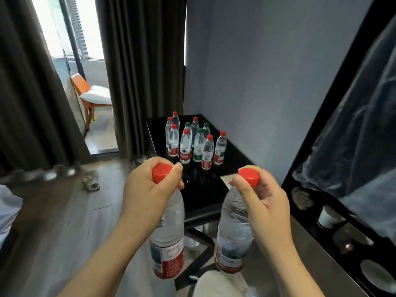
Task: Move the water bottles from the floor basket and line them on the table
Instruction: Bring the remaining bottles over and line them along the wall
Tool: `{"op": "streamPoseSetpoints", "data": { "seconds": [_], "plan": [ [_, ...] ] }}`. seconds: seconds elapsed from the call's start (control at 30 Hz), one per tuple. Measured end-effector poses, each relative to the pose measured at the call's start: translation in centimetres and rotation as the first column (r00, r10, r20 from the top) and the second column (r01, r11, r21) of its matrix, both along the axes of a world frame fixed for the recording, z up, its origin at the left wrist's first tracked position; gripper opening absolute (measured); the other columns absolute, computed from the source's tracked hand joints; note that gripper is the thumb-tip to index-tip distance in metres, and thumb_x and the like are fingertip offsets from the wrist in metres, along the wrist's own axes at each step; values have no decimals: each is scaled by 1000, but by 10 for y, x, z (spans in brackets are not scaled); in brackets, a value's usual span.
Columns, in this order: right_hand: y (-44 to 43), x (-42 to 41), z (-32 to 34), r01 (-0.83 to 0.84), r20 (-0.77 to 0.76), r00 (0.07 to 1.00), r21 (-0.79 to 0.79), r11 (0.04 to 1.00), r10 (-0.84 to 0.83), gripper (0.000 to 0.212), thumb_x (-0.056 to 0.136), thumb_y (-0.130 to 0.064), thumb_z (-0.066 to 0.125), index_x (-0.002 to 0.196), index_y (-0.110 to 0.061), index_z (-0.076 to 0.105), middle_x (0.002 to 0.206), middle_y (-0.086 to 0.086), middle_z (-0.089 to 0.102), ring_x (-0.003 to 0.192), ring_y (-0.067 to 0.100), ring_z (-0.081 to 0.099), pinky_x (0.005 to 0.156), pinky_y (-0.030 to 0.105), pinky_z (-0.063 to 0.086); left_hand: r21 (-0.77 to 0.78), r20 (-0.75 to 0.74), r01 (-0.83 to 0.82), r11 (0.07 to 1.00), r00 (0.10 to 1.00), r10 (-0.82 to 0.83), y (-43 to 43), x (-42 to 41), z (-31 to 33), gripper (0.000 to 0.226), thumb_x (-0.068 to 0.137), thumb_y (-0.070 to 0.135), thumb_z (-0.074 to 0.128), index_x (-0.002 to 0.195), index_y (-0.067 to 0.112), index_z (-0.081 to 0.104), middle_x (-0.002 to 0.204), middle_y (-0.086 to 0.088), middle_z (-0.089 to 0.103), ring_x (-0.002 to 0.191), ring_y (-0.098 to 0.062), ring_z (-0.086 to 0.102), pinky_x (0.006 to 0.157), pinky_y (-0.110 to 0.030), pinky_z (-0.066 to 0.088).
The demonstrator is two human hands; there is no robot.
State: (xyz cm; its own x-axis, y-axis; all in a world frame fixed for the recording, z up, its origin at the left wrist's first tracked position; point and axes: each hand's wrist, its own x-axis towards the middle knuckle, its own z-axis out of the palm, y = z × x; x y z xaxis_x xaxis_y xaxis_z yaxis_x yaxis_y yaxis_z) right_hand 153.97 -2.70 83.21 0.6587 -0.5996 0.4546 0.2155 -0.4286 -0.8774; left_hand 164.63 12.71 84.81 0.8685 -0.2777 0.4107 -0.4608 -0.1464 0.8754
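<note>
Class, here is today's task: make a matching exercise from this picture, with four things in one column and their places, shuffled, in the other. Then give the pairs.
1 orange chair
2 slipper
3 white cup
4 green-capped bottles

A on the black table
B on the wooden floor
C beyond the curtains
D in the black tray, far right

Pairs: 1-C, 2-B, 3-D, 4-A

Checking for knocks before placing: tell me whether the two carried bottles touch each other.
Apart. Head view: table and floor show between the left bottle and the right bottle along their whole length.
</note>
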Motion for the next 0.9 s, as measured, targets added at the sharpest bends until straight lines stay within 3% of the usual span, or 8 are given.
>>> {"op": "streamPoseSetpoints", "data": {
  "seconds": [0.13,0.27,0.5,0.67,0.8,0.9],
  "plan": [
    [-24,76,-8,-30,-21,999,50,998,31,8,81,-34,67,86,-28,64,86,-9,66,79,5,62,73,14,48,52,-10,-7,999,1000,8,-24,73,-8,26,87,29,62,65,17,64,66,2,70,67,-7,64,63,-6,42],
    [-39,146,-14,-29,-72,997,83,996,35,16,80,-38,66,92,-28,63,88,-7,67,85,8,63,80,26,50,80,-46,-4,997,999,8,-36,141,-14,22,87,27,61,68,17,65,68,6,71,70,-4,64,64,-13,41],
    [-43,261,-34,59,-140,989,89,994,-46,16,77,-30,70,91,-28,65,88,-14,69,81,0,63,72,6,46,73,-105,70,995,992,-63,-43,274,-34,22,87,23,61,67,15,65,67,5,71,66,-2,62,62,-5,41],
    [-35,334,-58,191,-208,964,110,975,-165,23,73,-35,70,93,-26,67,88,-13,71,83,1,65,73,9,48,82,-118,204,976,974,-194,-50,369,-46,22,85,21,64,64,16,64,66,5,69,66,-4,62,63,-6,43],
    [-37,377,-74,319,-268,924,147,936,-273,17,77,-28,73,92,-28,68,89,-12,72,86,2,67,77,21,49,97,-174,333,938,934,-314,-69,433,-57,19,85,25,64,67,19,64,68,0,68,65,-9,63,63,-11,47],
    [-43,400,-85,384,-316,892,151,911,-323,17,76,-27,74,92,-29,67,90,-13,73,87,0,67,78,21,48,116,-209,418,901,897,-389,-90,465,-69,16,84,30,63,72,20,63,70,-4,68,68,-12,62,62,-14,48]
  ]
}}
